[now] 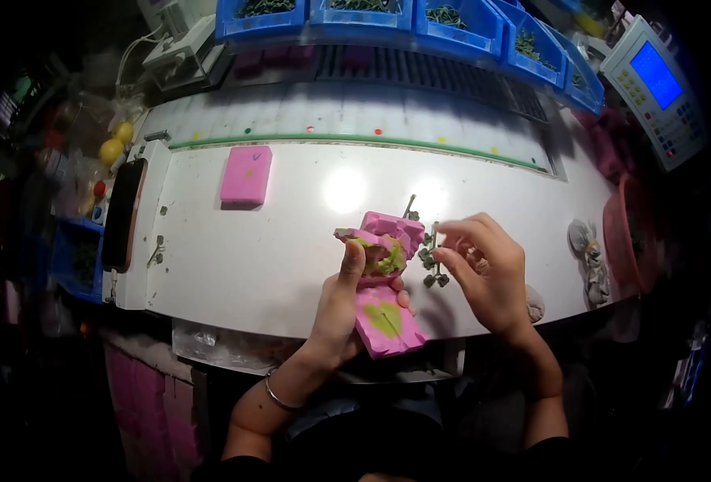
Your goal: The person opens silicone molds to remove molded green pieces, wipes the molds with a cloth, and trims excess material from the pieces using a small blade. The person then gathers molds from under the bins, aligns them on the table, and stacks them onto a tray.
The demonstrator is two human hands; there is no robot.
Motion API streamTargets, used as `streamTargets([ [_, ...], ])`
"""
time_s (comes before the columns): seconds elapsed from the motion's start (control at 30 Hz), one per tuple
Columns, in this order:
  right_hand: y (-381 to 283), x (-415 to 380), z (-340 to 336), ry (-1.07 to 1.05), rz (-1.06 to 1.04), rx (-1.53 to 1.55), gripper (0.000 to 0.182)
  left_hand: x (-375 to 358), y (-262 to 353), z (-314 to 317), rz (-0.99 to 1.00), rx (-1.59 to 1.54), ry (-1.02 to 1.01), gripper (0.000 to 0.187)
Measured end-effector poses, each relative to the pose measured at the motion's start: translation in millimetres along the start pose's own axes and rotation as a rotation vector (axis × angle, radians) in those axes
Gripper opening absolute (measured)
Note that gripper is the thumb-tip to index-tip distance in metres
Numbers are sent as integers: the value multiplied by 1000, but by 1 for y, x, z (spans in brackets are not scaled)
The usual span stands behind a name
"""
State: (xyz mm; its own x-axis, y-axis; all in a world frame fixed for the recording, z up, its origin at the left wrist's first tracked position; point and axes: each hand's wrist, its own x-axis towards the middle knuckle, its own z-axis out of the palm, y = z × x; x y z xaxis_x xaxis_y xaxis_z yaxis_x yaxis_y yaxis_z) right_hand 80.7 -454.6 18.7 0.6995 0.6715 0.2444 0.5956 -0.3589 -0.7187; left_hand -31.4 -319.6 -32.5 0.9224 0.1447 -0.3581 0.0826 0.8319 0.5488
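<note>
One green branching piece (431, 259) sits just left of the right hand's (484, 269) fingertips, long axis running roughly away from the body. Right hand nearer; thumb and forefinger slightly apart, cannot tell whether they grip it. Left hand (341, 309) clamps an opened pink mould (384, 321), green-marked inside, on the piece's other side. Pink block (245, 177) well apart, far left on white worktop (291, 265).
</note>
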Motion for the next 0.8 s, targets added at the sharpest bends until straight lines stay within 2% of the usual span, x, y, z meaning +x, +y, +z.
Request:
streamTargets([
  [0.07, -19, 5, -2, 38, -170, 77, 33, -1, 0, 5, -10, 14, -32, 71],
  [0.1, -27, 9, 3, 44, -168, 77, 33, 0, -3, 5, -12, 18, -35, 71],
  [0.17, -38, 17, 14, 139, -411, 30, 31, 4, -9, 7, 2, -4, -7, 71],
  [0.2, -37, 19, 13, 144, -410, 28, 31, 4, -12, 19, 116, 56, 62, 70],
  [0.23, -36, 22, 12, 25, -446, 5, 26, -1, -10, 20, 116, 59, 58, 70],
  [0.27, -36, 25, 11, -95, -482, -18, 21, -6, -7, 18, 95, 231, 27, 70],
  [0.3, -35, 27, 10, -93, -483, -19, 21, -10, -6, 16, 73, 400, -2, 69],
  [0.37, -32, 32, 5, -50, -334, 198, 10, -8, -9, 6, 49, 370, -23, 70],
  [0.4, -29, 36, 4, 7, -249, 348, 8, -5, -9, -2, -55, 243, -130, 71],
  [0.43, -30, 40, -4, 59, -155, 364, 7, -4, -9, -7, -160, 114, -238, 74],
  [0.47, -22, 49, -6, 146, -94, 553, 9, -6, -9, -8, -151, 133, -261, 76],
  [0.57, -1, 68, -17, 196, 183, 610, 11, -18, -10, -2, -189, 90, -392, 76],
  [0.63, 10, 68, -4, 75, 230, 522, 13, -22, -8, 7, -169, 126, -462, 78],
  [0.67, 4, 60, 0, -44, 292, 636, 15, -23, -9, 10, -108, 142, -490, 79],
  [0.7, 7, 58, 9, -146, 262, 471, 14, -24, -10, 11, -49, 157, -517, 80],
  [0.73, 5, 50, 16, -226, 97, 563, 14, -22, -13, 11, -18, 20, -573, 84],
  [0.77, 3, 45, 15, -327, 177, 533, 14, -22, -13, 12, -22, 21, -575, 84],
  [0.8, 5, 43, 18, -476, 83, 691, 16, -23, -13, 14, 2, -7, -568, 84],
])
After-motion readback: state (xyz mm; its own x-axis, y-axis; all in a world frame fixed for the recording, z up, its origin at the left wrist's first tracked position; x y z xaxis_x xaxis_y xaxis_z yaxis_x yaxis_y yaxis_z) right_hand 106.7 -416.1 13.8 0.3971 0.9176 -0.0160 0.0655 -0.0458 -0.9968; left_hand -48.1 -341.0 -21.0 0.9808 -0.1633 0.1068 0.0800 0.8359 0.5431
